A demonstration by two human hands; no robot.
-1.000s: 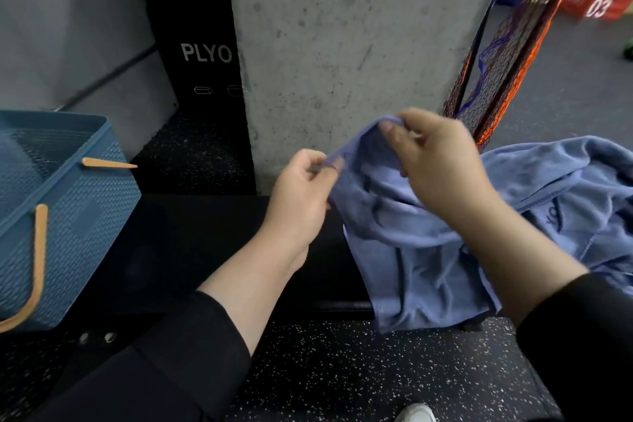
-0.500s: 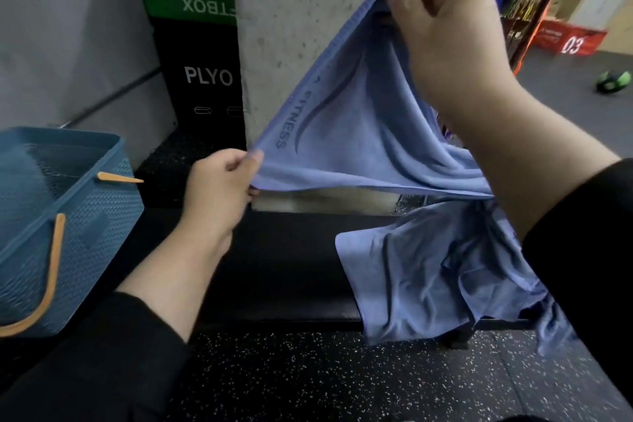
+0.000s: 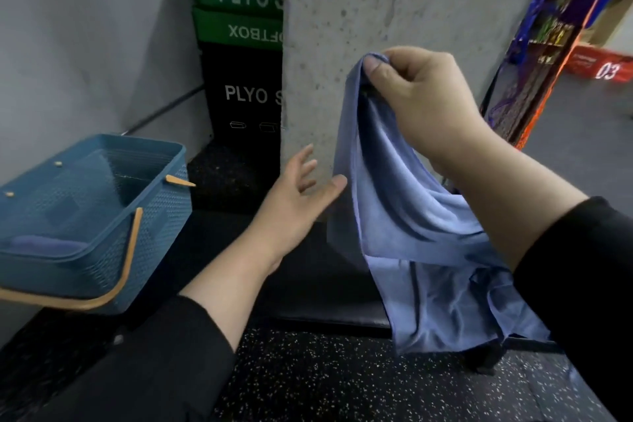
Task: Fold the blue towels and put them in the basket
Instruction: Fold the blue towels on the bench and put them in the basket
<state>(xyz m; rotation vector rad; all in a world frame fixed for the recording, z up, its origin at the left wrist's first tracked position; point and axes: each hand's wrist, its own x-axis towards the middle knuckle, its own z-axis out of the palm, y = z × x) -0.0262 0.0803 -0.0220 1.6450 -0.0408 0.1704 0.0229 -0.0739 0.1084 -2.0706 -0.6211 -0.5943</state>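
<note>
My right hand (image 3: 418,103) pinches the top corner of a blue towel (image 3: 394,202) and holds it up in front of a concrete pillar. The towel hangs down in folds; its lower part joins more blue cloth (image 3: 455,312) draped over the black bench's edge. My left hand (image 3: 294,209) is spread with straight fingers just left of the hanging edge, thumb close to it, holding nothing. The blue basket (image 3: 154,216) with tan handles stands at the left on the bench; a folded blue towel (image 3: 44,245) lies inside it.
A concrete pillar (image 3: 394,3) rises straight ahead behind the towel. Green and black plyo boxes (image 3: 239,44) are stacked to its left. The black bench (image 3: 325,295) spans the middle, with speckled rubber floor (image 3: 325,380) below. A net rack (image 3: 534,72) stands at the right.
My left hand let go of the towel's lower corner and opened. The towel dropped from a stretched sheet to hanging from my right hand, which came lower.
</note>
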